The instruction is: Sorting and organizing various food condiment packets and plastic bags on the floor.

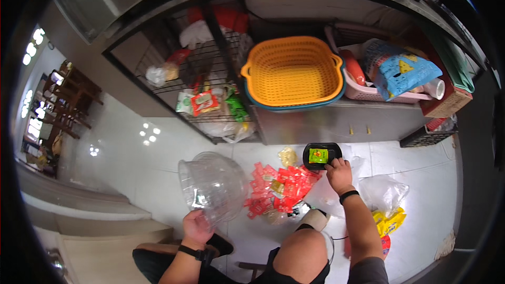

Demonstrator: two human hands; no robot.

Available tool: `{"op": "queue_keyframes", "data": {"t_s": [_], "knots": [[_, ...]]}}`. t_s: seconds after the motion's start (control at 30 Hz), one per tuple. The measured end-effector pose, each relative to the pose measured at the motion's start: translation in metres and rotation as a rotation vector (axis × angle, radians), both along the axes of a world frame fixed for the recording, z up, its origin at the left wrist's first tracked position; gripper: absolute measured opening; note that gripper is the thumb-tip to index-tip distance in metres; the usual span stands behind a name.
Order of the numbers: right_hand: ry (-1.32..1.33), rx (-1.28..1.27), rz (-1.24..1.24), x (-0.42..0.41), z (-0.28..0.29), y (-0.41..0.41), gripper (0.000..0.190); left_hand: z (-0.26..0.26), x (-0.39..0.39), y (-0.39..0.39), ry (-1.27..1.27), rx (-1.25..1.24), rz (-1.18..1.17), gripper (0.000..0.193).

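My left hand (197,227) grips the rim of a clear plastic basin (221,189), which is tilted on its side above the floor tiles. At the near right corner of a small black tray (309,162), my right hand (340,174) holds the rim, and its fingers hide that corner. Inside the tray lies a green packet (318,156) with printing on it. A heap of small red sachets (294,183) is spread on the floor between my hands. Just beyond the heap sits a pale yellow bundle (288,156), its contents unclear.
Clear plastic bags (384,193) and a yellow packet (388,221) lie right of my right arm. Ahead, a low cabinet (307,124) carries nested orange baskets (294,81) and a pink basket (371,94). A black wire rack (189,63) with packets stands to their left.
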State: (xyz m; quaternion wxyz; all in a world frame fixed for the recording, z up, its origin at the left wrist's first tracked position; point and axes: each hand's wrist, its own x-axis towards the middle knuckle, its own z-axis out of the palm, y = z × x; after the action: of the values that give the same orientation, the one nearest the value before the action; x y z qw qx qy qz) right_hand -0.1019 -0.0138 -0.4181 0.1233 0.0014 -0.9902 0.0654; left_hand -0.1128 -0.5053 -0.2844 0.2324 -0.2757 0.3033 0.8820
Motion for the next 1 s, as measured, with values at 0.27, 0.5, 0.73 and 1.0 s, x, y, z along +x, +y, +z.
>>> {"op": "queue_keyframes", "data": {"t_s": [0.27, 0.5, 0.73, 1.0], "knots": [[-0.325, 0.054, -0.373, 0.013, -0.073, 0.040, 0.018, -0.052, 0.000, 0.006, -0.109, -0.122, -0.025, 0.039], [-0.165, 0.114, -0.131, -0.012, -0.075, 0.019, 0.018, -0.043, 0.000, 0.031, -0.172, -0.164, -0.071, 0.037], [-0.714, 0.015, -0.570, 0.024, -0.136, 0.035, 0.053, -0.064, -0.002, 0.059, -0.165, -0.168, -0.109, 0.043], [-0.092, -0.827, -0.126, 0.041, -0.004, -0.008, 0.065, -0.063, -0.011, 0.080, -0.082, -0.075, -0.313, 0.037]]}}
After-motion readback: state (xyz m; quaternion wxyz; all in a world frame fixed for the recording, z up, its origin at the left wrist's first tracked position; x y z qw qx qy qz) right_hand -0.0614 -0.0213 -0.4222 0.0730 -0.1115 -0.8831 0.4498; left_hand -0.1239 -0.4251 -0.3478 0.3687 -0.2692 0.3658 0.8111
